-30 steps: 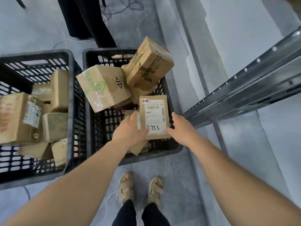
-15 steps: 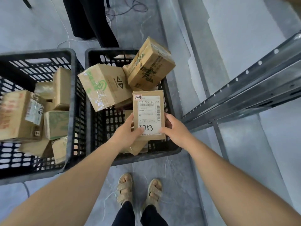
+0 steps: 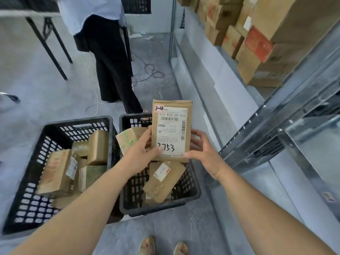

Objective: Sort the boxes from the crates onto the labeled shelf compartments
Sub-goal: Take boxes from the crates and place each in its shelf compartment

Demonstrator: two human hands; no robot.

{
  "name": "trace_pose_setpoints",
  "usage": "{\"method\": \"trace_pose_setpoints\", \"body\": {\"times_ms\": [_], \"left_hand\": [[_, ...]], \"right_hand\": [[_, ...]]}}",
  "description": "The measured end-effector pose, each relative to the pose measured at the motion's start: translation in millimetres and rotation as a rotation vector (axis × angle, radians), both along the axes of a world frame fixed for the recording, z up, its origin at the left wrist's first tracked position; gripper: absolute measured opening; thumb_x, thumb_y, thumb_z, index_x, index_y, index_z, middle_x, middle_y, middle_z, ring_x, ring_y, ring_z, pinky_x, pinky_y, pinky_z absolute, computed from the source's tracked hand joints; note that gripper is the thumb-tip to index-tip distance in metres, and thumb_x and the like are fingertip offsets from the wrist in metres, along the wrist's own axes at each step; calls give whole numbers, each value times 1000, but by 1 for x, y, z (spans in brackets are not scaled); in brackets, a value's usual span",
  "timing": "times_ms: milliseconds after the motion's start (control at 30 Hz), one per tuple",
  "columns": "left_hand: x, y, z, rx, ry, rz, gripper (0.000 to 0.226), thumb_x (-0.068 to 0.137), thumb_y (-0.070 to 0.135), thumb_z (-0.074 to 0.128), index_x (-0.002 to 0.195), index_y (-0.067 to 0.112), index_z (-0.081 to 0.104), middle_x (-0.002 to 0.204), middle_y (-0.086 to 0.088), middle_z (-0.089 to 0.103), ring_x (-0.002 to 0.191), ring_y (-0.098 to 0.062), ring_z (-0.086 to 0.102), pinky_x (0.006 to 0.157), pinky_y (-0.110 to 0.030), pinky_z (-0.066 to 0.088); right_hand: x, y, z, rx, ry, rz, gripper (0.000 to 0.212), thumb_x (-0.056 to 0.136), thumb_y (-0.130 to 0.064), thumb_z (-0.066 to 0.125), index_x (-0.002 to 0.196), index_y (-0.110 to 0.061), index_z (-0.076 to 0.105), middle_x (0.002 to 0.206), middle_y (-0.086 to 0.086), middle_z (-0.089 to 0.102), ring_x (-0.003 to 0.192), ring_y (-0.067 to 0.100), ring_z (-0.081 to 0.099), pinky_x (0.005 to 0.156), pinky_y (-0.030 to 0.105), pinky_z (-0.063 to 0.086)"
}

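Your grey metal shelf rack (image 3: 276, 115) on the right already carries brown cardboard cartons (image 3: 257, 52), yet the two black plastic lattice crates (image 3: 22, 190) hold many boxes, so most of the sorting remains. You hold the flat brown labelled box (image 3: 171, 129) upright above the right crate (image 3: 184, 186). Your left hand (image 3: 139, 153) and right hand (image 3: 204, 151) pinch its lower edges.

Box (image 3: 171, 129) label reads "516 K20-00 056", handwritten "7753"

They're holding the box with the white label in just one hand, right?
No, both. The left hand and the right hand each grip the box with the white label near its bottom; the head view shows it.
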State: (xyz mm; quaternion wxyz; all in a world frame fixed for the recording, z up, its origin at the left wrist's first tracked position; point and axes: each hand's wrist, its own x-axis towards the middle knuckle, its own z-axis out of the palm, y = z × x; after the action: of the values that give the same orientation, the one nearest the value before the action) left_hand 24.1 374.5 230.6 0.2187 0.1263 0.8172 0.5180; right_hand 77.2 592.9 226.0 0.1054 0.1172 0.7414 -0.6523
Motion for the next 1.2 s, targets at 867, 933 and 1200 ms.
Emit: {"method": "trace_pose_setpoints", "body": {"times_ms": [867,933,1200], "left_hand": [[4,75,118,61,470,-444,61,88,40,61,142,35,33,131,8,51,116,-8,51,100,-34,44],[23,88,123,7,564,-512,67,87,38,63,145,30,31,135,7,50,116,-7,50,100,-35,45],[131,109,142,-59,824,-746,80,82,53,64,147,29,25,147,5,40,129,-14,44,103,-44,44]], "right_hand": [[135,36,131,222,370,-558,74,63,-13,71,121,-50,42,104,-6,71,98,8,67,72,23,55],[166,35,139,242,369,-618,73,64,-15,71,119,-52,41,100,-11,71,98,6,67,71,20,55],[310,-1,157,332,402,-871,73,63,-19,70,120,-55,40,106,-8,68,103,10,65,85,30,55]]}}
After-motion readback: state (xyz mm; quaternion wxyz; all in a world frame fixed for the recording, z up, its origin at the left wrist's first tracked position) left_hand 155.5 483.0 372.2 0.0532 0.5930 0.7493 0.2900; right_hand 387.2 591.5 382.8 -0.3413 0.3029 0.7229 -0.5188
